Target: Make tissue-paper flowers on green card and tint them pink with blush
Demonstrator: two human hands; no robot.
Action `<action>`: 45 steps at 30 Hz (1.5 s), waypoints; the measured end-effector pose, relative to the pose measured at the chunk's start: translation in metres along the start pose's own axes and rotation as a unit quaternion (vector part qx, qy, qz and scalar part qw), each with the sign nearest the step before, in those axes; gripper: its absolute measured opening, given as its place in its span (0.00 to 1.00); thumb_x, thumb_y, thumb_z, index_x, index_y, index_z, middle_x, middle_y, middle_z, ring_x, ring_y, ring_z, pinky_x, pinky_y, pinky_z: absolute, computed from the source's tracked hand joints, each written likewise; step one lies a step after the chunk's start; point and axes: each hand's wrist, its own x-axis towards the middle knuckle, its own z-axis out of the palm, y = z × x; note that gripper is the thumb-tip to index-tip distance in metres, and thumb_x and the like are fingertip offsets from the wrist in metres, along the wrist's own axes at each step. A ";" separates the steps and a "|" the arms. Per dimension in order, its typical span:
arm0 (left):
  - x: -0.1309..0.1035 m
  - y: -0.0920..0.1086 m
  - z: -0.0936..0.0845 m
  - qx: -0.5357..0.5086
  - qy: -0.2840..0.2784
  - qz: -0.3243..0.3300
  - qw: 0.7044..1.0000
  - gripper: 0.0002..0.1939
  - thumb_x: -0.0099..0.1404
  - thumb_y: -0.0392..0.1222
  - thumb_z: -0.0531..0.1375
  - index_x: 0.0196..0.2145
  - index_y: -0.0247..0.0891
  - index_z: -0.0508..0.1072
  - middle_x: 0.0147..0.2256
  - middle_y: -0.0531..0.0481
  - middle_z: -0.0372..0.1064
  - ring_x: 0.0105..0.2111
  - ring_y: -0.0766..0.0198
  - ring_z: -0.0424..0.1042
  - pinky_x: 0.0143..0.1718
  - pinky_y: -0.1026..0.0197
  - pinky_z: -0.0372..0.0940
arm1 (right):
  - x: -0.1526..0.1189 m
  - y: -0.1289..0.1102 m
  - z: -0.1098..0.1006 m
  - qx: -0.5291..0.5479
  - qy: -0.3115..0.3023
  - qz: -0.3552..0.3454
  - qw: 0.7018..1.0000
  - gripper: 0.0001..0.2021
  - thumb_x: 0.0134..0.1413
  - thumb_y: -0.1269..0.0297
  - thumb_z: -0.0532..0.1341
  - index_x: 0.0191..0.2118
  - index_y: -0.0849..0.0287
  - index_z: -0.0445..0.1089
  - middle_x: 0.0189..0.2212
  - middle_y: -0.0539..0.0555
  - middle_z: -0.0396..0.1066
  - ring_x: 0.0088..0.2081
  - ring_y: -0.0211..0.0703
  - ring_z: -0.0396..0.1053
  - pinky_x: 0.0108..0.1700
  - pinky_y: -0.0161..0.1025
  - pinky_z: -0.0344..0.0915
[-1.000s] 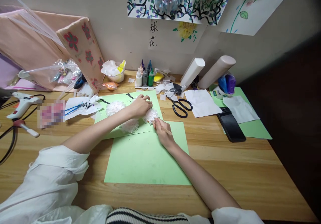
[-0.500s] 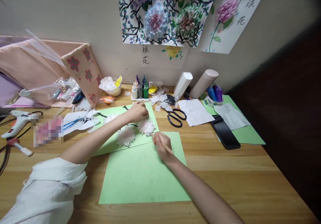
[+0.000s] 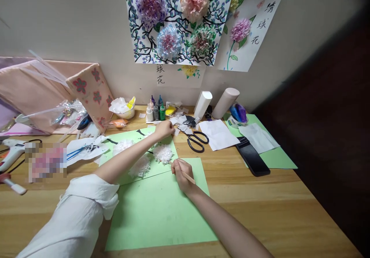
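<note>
My left hand (image 3: 164, 130) reaches to the far edge of the upper green sheet (image 3: 162, 169), beside small white paper squares (image 3: 180, 120). Its fingers are closed, and whatever they pinch is too small to make out. White fluffy paper flowers (image 3: 163, 154) sit on that sheet under and beside my left forearm, among short black painted strokes. My right hand (image 3: 182, 174) is closed around a thin wooden stick (image 3: 188, 177), its tip close to the nearest flower. It hovers over or rests on the lower green sheet (image 3: 156, 215); which, I cannot tell.
Black-handled scissors (image 3: 198, 141), a white paper (image 3: 219, 134) and a phone (image 3: 254, 158) lie to the right. Small paint bottles (image 3: 156, 111) stand at the back. On the left are a glue gun (image 3: 13, 154) and a fabric-covered box (image 3: 89, 92). Flower artworks (image 3: 179, 23) hang on the wall.
My left hand has moved right and away from the flowers to the paper squares. My right hand keeps its place with the stick. The view has tilted up and turned slightly right.
</note>
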 end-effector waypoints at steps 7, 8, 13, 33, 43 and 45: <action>-0.039 -0.010 -0.046 -0.091 -0.017 0.050 0.994 0.12 0.58 0.47 0.55 0.29 0.36 0.72 0.29 0.50 0.71 0.29 0.64 0.67 0.29 0.65 0.58 | 0.000 0.000 -0.002 -0.005 -0.018 -0.015 1.000 0.21 0.64 0.61 0.41 0.20 0.57 0.56 0.18 0.49 0.56 0.24 0.38 0.58 0.30 0.36 0.54; -0.049 -0.012 -0.055 -0.109 -0.027 0.060 0.992 0.13 0.58 0.48 0.55 0.28 0.35 0.71 0.28 0.50 0.70 0.28 0.65 0.66 0.29 0.65 0.58 | 0.000 -0.001 -0.002 -0.010 -0.030 -0.018 0.999 0.21 0.64 0.61 0.41 0.20 0.57 0.56 0.18 0.49 0.56 0.24 0.38 0.58 0.31 0.36 0.55; -0.110 -0.019 -0.084 -0.225 -0.091 0.076 0.967 0.13 0.57 0.49 0.56 0.26 0.35 0.70 0.26 0.53 0.66 0.27 0.67 0.62 0.30 0.64 0.56 | 0.001 -0.003 -0.002 -0.018 -0.114 -0.033 0.993 0.22 0.64 0.60 0.41 0.22 0.57 0.59 0.18 0.49 0.57 0.25 0.38 0.59 0.31 0.36 0.56; -0.150 -0.021 -0.015 0.099 0.029 0.162 0.981 0.07 0.62 0.37 0.52 0.30 0.36 0.70 0.30 0.47 0.67 0.35 0.58 0.61 0.36 0.57 0.56 | -0.002 0.002 -0.003 0.009 -0.124 -0.050 0.991 0.24 0.64 0.54 0.38 0.22 0.56 0.60 0.17 0.50 0.58 0.25 0.40 0.59 0.31 0.38 0.57; -0.152 -0.024 -0.017 0.094 0.030 0.158 0.983 0.08 0.63 0.40 0.52 0.30 0.37 0.69 0.30 0.46 0.66 0.35 0.58 0.61 0.35 0.56 0.55 | 0.003 0.001 0.001 -0.050 -0.166 -0.027 0.984 0.21 0.64 0.54 0.41 0.26 0.57 0.60 0.22 0.50 0.60 0.28 0.39 0.60 0.33 0.36 0.56; -0.150 -0.024 -0.019 0.084 0.041 0.150 0.984 0.11 0.66 0.43 0.49 0.32 0.36 0.68 0.32 0.46 0.66 0.36 0.57 0.61 0.35 0.56 0.55 | 0.004 0.001 0.001 -0.057 -0.168 -0.019 0.984 0.20 0.64 0.54 0.42 0.27 0.57 0.61 0.23 0.50 0.60 0.29 0.40 0.60 0.33 0.36 0.56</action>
